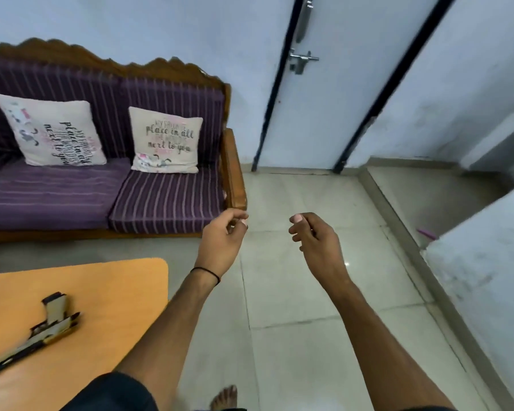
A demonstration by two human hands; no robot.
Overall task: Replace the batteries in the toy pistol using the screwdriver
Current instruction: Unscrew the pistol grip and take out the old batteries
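The toy pistol [49, 329], tan and black, lies on its side on the orange table [116, 292] at the lower left, grip pointing away from me. My left hand [223, 241] and my right hand [315, 241] hover side by side in the air over the tiled floor, well to the right of the table. Both have loosely curled fingers and hold nothing. A thin black band circles my left wrist. No screwdriver or batteries show in view.
A purple striped sofa [101, 197] with two printed cushions stands behind the table. A closed white door [324, 114] with a metal latch is straight ahead. A small pink object [427, 233] lies on the floor by the right wall. My bare foot [224, 397] is below.
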